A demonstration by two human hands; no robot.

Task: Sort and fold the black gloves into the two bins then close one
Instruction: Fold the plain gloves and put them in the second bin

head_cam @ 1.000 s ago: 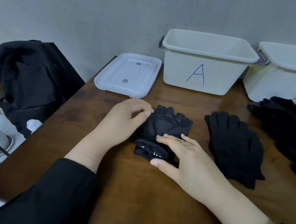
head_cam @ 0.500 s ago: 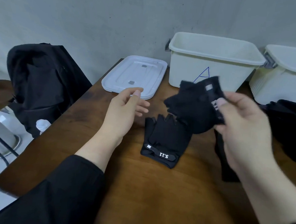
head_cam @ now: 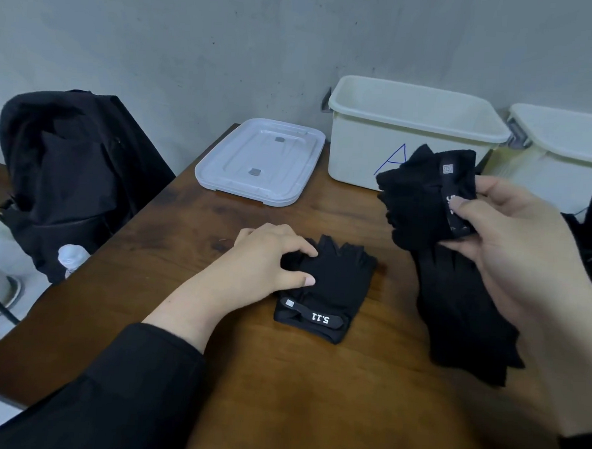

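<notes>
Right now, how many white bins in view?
2. The bin marked A stands at the table's back edge, right of the loose lid. The second bin sits right of it, cut off by the frame.

Lid (head_cam: 260, 160) lies left of bin A (head_cam: 408, 141), behind the glove (head_cam: 329, 291).
</notes>
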